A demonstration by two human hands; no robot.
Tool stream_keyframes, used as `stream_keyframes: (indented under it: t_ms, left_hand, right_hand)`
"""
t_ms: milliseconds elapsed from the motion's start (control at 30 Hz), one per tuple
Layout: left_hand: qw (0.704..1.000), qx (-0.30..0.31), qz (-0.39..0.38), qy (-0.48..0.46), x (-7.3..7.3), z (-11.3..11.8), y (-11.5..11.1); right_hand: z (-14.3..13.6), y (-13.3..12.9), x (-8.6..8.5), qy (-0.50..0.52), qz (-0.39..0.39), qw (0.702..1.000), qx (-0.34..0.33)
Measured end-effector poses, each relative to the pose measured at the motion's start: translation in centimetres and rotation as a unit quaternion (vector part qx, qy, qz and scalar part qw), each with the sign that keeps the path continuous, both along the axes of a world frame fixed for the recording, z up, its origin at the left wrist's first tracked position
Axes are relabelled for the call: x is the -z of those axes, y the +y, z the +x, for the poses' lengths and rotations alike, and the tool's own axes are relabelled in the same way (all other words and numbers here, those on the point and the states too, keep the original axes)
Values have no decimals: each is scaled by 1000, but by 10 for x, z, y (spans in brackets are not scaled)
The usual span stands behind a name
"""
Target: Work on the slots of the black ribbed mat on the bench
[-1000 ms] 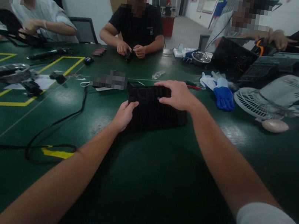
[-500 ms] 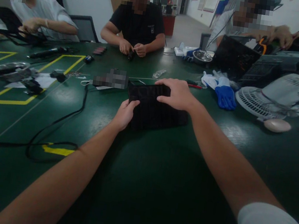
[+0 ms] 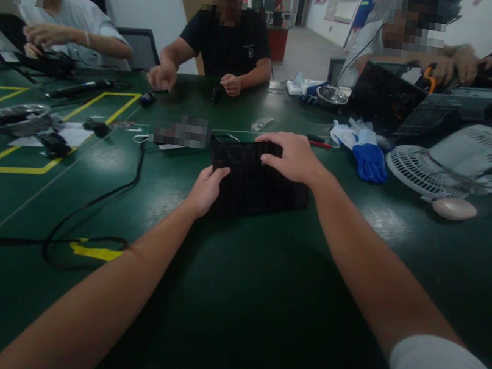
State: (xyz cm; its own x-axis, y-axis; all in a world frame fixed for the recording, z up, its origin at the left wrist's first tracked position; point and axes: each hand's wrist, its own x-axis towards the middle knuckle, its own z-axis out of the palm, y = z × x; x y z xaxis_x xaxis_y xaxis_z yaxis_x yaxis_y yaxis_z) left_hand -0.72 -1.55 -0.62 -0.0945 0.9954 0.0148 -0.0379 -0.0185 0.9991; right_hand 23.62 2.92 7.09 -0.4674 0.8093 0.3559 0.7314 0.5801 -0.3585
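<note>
Room: I'm in a shared workshop
Bench (image 3: 258,291): yellow markings (image 3: 7,172), work gloves (image 3: 371,162)
Across from me: people (image 3: 230,40) handling parts

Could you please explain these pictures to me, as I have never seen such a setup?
There is no machine here: the view comes from a camera on a person's head, looking forward and down at their bare hands. The left hand grips the left edge of a flat black panel; the right hand lies over its far edge. Also on the green table are a black cable, blue-and-white gloves, a metal bowl and a white slatted plastic part.
</note>
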Motion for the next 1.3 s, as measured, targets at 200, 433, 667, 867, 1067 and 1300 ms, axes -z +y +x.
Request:
stream_keyframes:
  t_ms: [200,433,667,867,1067,1300]
  left_hand:
    - [1000,-7,0,-5,0,1,0]
    - [1000,-4,-8,-8,1,1,1]
    - [1000,-4,-6,-9,0,1,0]
    - [1000,-5,-3,-6,0,1,0]
    - [1000,-7,-5,-5,0,0,0]
    - [1000,-7,-9,-12,2,0,2]
  right_hand:
    - [2,1,-1,10,-2,1000,-8]
    - [2,1,-4,6,-7,1000,-12]
    - [3,0,-5,10,-12,1000,-17]
    - [3,0,-5,10,-9,1000,-15]
    - [3,-1,-7,5,-13,1000,-14]
    - [3,-1,-6,-3,-12,1000,-16]
